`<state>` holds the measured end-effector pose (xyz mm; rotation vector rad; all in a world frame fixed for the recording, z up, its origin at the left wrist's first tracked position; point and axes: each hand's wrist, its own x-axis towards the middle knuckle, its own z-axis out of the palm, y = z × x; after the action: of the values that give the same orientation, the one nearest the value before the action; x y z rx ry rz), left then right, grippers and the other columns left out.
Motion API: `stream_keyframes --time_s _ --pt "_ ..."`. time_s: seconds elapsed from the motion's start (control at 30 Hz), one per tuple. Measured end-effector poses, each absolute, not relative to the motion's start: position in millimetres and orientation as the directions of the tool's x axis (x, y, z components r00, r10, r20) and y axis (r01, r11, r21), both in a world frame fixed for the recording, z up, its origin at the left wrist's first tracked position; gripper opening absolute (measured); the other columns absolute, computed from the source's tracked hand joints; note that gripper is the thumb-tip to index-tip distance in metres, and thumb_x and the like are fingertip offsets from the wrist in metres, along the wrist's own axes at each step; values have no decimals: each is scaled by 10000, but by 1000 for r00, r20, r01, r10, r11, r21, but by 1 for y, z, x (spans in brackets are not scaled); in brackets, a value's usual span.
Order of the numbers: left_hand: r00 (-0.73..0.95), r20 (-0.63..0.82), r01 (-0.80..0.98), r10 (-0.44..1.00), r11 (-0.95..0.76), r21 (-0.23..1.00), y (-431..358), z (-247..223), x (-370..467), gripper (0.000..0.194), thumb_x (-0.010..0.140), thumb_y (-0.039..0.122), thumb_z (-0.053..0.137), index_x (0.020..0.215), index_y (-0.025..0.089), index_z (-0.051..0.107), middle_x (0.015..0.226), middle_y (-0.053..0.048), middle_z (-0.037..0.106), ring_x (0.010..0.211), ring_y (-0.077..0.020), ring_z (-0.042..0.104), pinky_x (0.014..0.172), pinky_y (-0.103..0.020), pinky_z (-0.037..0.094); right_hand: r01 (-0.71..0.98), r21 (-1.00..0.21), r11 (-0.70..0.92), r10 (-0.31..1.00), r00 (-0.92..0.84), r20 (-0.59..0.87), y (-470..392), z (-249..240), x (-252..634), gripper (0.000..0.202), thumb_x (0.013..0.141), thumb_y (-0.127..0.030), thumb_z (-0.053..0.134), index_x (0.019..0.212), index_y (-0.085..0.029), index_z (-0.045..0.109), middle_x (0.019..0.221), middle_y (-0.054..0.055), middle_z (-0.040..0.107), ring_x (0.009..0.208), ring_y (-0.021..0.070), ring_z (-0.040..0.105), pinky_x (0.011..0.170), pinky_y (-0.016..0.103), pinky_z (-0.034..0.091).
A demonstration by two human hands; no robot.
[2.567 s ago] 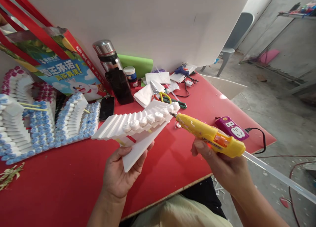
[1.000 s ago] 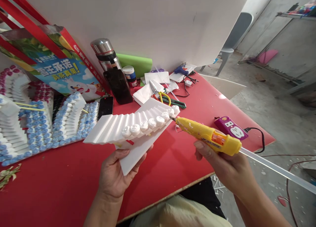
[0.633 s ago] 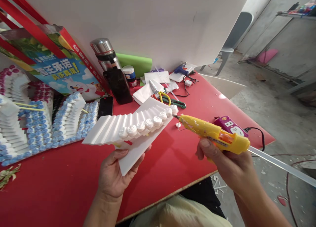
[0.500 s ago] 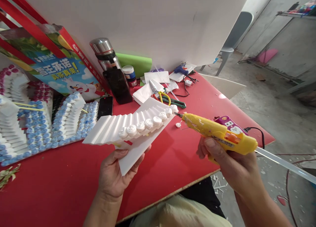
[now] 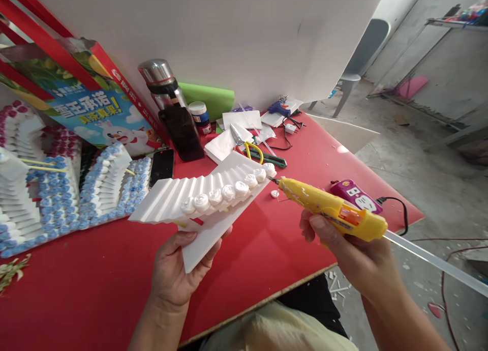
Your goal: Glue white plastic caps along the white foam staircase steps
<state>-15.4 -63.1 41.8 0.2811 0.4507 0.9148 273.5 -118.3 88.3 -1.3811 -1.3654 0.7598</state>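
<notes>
A white stepped model (image 5: 213, 239) is gripped by its flat base in my left hand (image 5: 177, 264), thumb on one face and fingers behind. White rosettes (image 5: 227, 192) line the near edge of its steps up to the right end. My right hand (image 5: 354, 254) is closed round a yellow glue gun (image 5: 328, 203), a clear glue stick (image 5: 430, 259) coming out of its back. The gun's metal tip is at the right end of the model, just below the last rosette; whether they touch I cannot tell. One loose rosette (image 5: 274, 194) lies on the red table beneath.
Yellow-handled scissors (image 5: 254, 151), a green cutter (image 5: 272, 159) and papers lie behind the model. A purple power socket (image 5: 356, 196) is at the right. A flask (image 5: 162, 81), phones (image 5: 162, 167), blue-and-white models (image 5: 57, 203) and a printed bag (image 5: 102, 107) stand left.
The glue gun and my right hand have moved slightly left and down, bringing the tip closer under the end rosette. My left hand and the model have barely shifted.
</notes>
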Motion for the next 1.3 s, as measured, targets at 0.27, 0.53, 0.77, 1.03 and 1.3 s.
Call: stream_keyframes --time_s 0.27,0.53,0.77,1.03,1.3 --pt "471 -360 -674 805 592 441 -64 48 -16 351 856 37 488 954 164 800 1096 -109 783 1038 -320 731 824 -321 637 434 -890 139 957 170 233 -116 91 272 225 953 -342 629 788 -191 652 714 47 641 663 183 622 538 287 493" --pt "474 -346 -683 809 586 435 -63 46 -15 360 852 37 488 998 176 787 1081 -101 789 1020 -304 741 818 -320 638 428 -895 128 962 166 218 -117 90 273 280 958 -334 621 716 -201 575 677 22 608 604 151 594 517 263 481" --pt "504 -295 -682 811 584 441 -62 43 -18 362 864 44 499 1052 177 779 1125 -111 776 1077 -310 716 862 -309 624 439 -891 113 962 175 208 -118 90 273 306 942 -375 636 697 -199 581 658 27 609 580 155 587 493 270 472" --pt "472 -371 -696 800 596 401 -63 37 -22 452 873 46 464 1208 213 717 1121 -97 780 1100 -309 708 865 -342 630 428 -899 95 964 186 190 -118 90 273 296 941 -398 632 722 -201 603 664 31 616 591 166 597 483 276 476" --pt "480 -364 -695 798 600 397 -62 33 -25 466 861 49 460 1232 206 694 1141 -100 775 1116 -307 704 870 -333 629 453 -885 105 954 207 219 -118 91 272 274 934 -387 646 725 -210 655 666 40 646 574 173 591 465 285 448"
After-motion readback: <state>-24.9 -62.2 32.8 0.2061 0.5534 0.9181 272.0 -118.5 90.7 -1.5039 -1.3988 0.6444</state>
